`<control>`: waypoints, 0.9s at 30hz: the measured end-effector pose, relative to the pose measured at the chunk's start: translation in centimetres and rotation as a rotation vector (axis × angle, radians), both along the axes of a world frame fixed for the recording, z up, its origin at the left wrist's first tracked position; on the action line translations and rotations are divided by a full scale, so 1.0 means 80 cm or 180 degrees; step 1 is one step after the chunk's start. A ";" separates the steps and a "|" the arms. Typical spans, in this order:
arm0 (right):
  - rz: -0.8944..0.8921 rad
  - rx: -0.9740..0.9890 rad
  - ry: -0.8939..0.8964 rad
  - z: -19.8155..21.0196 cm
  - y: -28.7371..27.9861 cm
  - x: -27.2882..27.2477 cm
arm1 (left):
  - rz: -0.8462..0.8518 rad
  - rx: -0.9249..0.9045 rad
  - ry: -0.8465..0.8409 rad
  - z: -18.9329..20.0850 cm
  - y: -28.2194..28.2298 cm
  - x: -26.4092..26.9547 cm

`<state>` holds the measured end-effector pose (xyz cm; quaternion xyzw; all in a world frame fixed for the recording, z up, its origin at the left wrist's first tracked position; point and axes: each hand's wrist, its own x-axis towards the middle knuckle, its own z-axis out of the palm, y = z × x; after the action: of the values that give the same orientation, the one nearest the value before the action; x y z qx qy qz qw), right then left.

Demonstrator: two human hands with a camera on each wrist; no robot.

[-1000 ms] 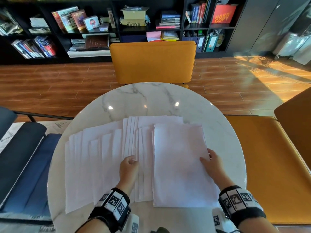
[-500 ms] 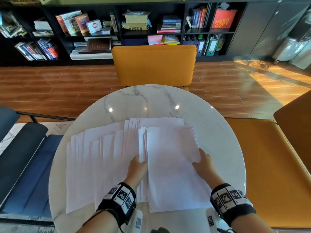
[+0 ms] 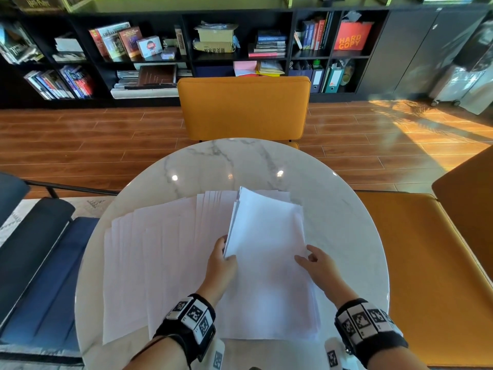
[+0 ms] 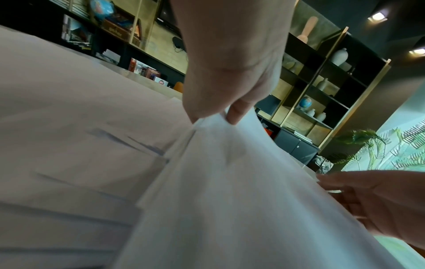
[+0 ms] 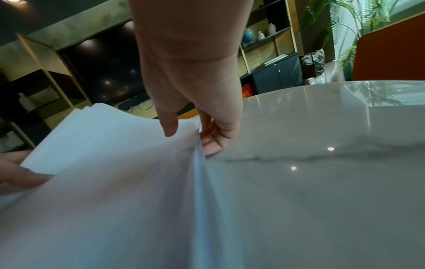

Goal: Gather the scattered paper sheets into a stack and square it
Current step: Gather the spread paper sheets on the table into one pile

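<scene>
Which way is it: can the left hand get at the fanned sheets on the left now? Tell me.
Probably not at once: the left hand grips the lifted bundle's left edge. The fanned sheets lie uncovered right beside it, so after letting go, likely yes.

Head view bright, sharp at centre; I see sunlight from right streaking floor point(image 3: 400, 124), three glare spots on table point(image 3: 266, 161). Strong barrel bend at edges, shelves point(image 3: 240, 44) dim. Both wrist views soft: paper point(image 4: 230, 200) near lens blurred, bluish; hand point(image 5: 190, 72) fairly sharp; table reflects lamps.
</scene>
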<state>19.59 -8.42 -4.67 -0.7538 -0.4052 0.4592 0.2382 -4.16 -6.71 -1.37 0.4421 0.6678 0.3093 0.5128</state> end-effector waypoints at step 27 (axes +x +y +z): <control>-0.0539 0.0015 -0.0517 -0.002 0.025 -0.013 | 0.0251 -0.0255 0.0930 -0.016 0.079 -0.042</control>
<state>18.55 -6.38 -4.79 -0.8195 -0.3591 0.3739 0.2443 -7.51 -0.41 -2.62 0.4350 0.7639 0.2346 0.4149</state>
